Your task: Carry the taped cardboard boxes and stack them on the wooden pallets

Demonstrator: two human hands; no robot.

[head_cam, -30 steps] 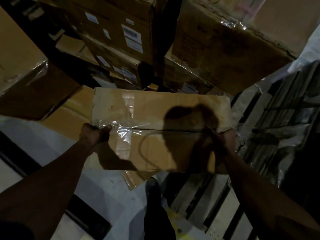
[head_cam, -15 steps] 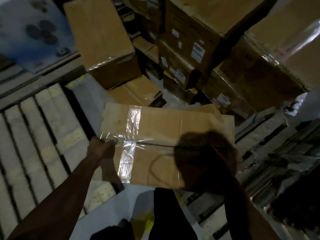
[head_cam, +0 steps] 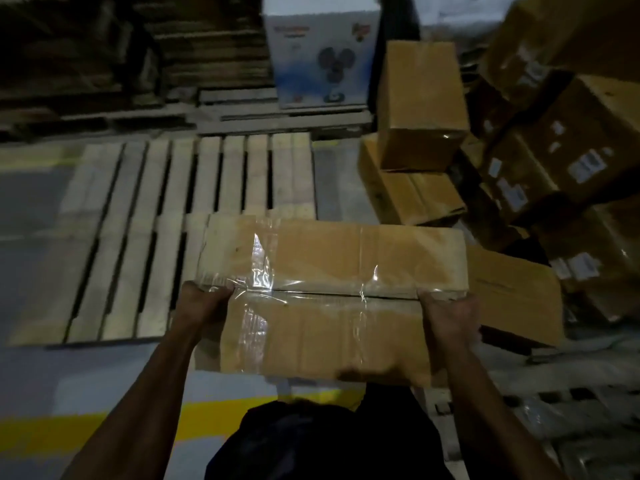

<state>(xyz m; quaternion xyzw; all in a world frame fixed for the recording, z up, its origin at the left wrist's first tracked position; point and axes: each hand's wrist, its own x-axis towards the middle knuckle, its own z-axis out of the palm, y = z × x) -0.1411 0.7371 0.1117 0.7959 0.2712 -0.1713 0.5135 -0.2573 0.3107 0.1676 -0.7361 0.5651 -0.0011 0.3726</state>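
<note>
I'm looking down at a dim warehouse floor (head_cam: pixel 31 209) — grey, with a yellow painted line (head_cam: pixel 104 429) running across near my feet. A bare wooden pallet (head_cam: pixel 180 216) lies flat ahead and to the left, its slats running away from me. I hold the taped cardboard box (head_cam: pixel 332 292) off the ground in front of my torso, its far left corner over the pallet's near right corner, clear tape shining across the top seam. My left hand (head_cam: pixel 204 301) grips the box's left end, fingers curled round the edge; my right hand (head_cam: pixel 450 315) grips the right end the same way. To the right, brown cardboard boxes (head_cam: pixel 420 105) are piled up — some bear white labels. A white and blue printed carton (head_cam: pixel 320 53) stands upright on another pallet further back.
</note>
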